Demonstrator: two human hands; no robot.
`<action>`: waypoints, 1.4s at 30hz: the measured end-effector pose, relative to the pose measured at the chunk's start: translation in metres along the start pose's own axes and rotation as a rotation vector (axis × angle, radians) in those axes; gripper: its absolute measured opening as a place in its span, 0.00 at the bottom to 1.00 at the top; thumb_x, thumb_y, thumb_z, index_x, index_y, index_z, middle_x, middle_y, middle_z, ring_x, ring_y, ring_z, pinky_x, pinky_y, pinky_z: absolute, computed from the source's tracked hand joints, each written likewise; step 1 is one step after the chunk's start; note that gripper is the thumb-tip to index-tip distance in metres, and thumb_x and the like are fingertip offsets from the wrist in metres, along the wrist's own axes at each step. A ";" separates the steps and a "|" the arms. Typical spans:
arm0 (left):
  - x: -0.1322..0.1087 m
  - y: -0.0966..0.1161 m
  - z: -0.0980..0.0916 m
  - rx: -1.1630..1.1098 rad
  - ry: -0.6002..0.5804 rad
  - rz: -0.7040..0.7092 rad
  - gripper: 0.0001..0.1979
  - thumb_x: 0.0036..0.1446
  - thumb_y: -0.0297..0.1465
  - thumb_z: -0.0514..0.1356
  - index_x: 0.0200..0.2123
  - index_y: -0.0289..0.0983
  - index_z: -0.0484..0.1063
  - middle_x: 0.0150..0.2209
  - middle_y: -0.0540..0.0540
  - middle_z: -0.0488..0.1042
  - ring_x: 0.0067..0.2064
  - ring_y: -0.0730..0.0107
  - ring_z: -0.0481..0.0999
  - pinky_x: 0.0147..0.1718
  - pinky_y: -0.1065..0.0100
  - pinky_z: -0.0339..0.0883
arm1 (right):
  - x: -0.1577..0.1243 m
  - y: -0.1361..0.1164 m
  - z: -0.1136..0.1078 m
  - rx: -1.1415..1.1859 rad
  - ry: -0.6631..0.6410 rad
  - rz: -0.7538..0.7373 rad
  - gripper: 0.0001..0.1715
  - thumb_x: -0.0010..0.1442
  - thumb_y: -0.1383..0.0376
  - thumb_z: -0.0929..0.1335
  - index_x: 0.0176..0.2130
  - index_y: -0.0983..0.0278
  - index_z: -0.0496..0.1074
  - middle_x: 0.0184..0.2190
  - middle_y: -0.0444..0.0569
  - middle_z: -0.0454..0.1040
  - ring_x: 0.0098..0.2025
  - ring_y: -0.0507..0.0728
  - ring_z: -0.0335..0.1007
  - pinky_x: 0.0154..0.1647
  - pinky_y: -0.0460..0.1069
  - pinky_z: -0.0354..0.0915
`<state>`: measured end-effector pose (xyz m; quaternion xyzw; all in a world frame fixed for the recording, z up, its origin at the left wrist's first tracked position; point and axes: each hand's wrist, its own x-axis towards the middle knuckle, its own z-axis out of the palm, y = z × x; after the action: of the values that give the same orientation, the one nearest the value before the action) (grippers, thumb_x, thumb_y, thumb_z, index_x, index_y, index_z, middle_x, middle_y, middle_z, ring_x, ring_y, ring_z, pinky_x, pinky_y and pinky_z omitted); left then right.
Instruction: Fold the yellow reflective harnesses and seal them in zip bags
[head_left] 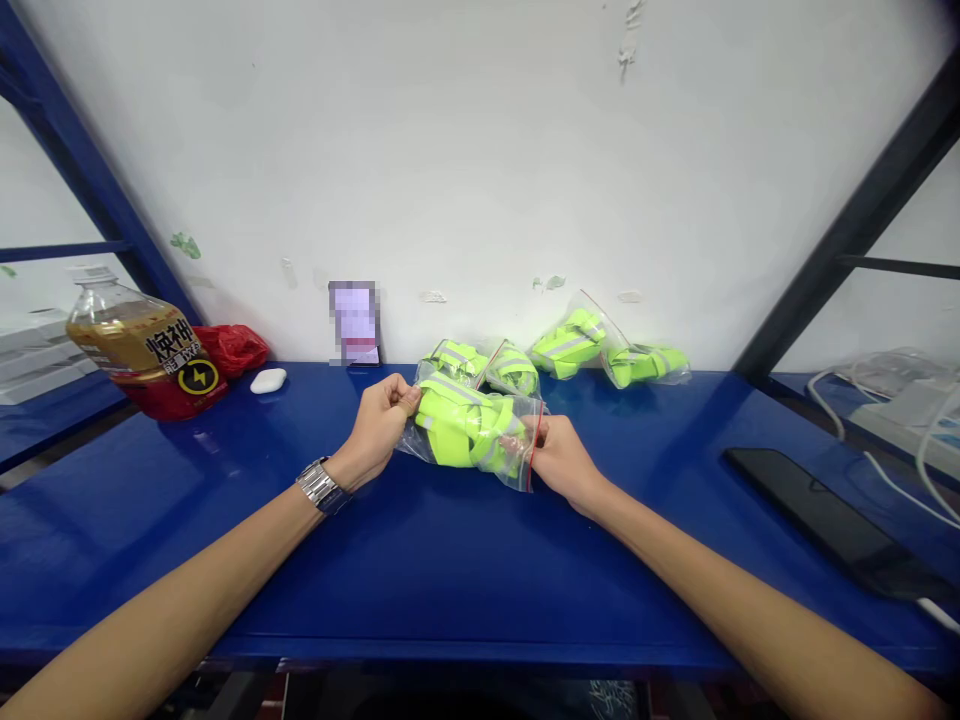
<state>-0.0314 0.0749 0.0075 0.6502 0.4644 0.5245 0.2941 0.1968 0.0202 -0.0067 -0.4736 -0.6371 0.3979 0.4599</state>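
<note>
Bagging stage looks well along, judging by contents: neon fabric [450,440] already inside the held bag [480,425], mouth end with red strip [537,432] facing 3 o'clock; can't tell if sealed, so closing it may be what's left. Four more filled bags behind: first bag [451,358] at 11-12 o'clock from the held one, second bag [513,368] at 1, third bag [570,342] at 1-2, fourth bag [649,365] at 2-3; their seals too small to judge. Held bag sits mid-desk [450,570], near the far edge; unclear if it touches the surface. Left hand [380,425] pinches its 9-10 o'clock end, thumb against fingers. Right hand [566,460] grips the 3 o'clock end by the strip; fingertips partly hidden, can't tell inside or behind. Look: clear, crinkled film, contents bulky, yellow-green, folded and looped, silver-grey reflective stripes across. Film lies loose past the fabric at 4 o'clock.
</note>
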 end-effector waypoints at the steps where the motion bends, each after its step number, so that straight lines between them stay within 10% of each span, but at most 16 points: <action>1: 0.001 0.000 0.000 0.010 0.015 -0.001 0.18 0.52 0.43 0.58 0.22 0.38 0.57 0.20 0.55 0.58 0.23 0.76 0.57 0.22 0.73 0.52 | 0.001 0.000 0.000 0.056 0.025 0.014 0.08 0.47 0.63 0.70 0.24 0.67 0.74 0.22 0.45 0.74 0.25 0.54 0.68 0.27 0.47 0.63; 11: 0.028 -0.014 -0.022 0.241 0.229 -0.111 0.13 0.53 0.41 0.56 0.27 0.37 0.65 0.24 0.49 0.73 0.22 0.72 0.68 0.23 0.71 0.60 | 0.016 -0.001 -0.039 0.082 0.340 0.165 0.11 0.39 0.66 0.70 0.26 0.68 0.79 0.20 0.46 0.76 0.23 0.55 0.68 0.25 0.48 0.60; 20: 0.041 -0.023 -0.046 0.604 0.261 -0.148 0.11 0.52 0.37 0.58 0.22 0.37 0.68 0.23 0.46 0.74 0.28 0.63 0.72 0.31 0.66 0.59 | 0.023 0.011 -0.067 -0.158 0.242 0.314 0.09 0.40 0.68 0.67 0.23 0.68 0.78 0.18 0.52 0.76 0.25 0.59 0.72 0.27 0.49 0.63; 33: 0.046 -0.054 -0.099 0.982 0.234 -0.258 0.10 0.52 0.36 0.56 0.24 0.37 0.68 0.29 0.34 0.75 0.37 0.42 0.75 0.33 0.57 0.63 | 0.009 0.009 -0.120 -1.020 0.375 0.446 0.23 0.50 0.66 0.62 0.43 0.61 0.78 0.42 0.62 0.76 0.45 0.73 0.72 0.38 0.58 0.63; 38: 0.042 -0.053 -0.089 1.065 0.226 -0.234 0.18 0.56 0.37 0.51 0.39 0.29 0.71 0.42 0.23 0.73 0.46 0.33 0.71 0.39 0.48 0.63 | 0.005 0.007 -0.112 -1.030 0.539 0.094 0.27 0.56 0.67 0.60 0.54 0.65 0.70 0.48 0.62 0.73 0.51 0.72 0.66 0.45 0.62 0.63; 42: 0.034 -0.037 -0.067 1.150 0.265 0.071 0.21 0.61 0.36 0.46 0.49 0.28 0.66 0.50 0.25 0.69 0.51 0.38 0.67 0.46 0.47 0.61 | -0.001 -0.010 -0.090 -0.959 0.573 -0.425 0.22 0.62 0.64 0.59 0.53 0.65 0.69 0.48 0.59 0.72 0.52 0.67 0.64 0.53 0.62 0.59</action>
<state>-0.1063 0.1134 0.0076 0.6494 0.6848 0.2747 -0.1840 0.2812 0.0238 0.0256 -0.5791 -0.6769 -0.1787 0.4178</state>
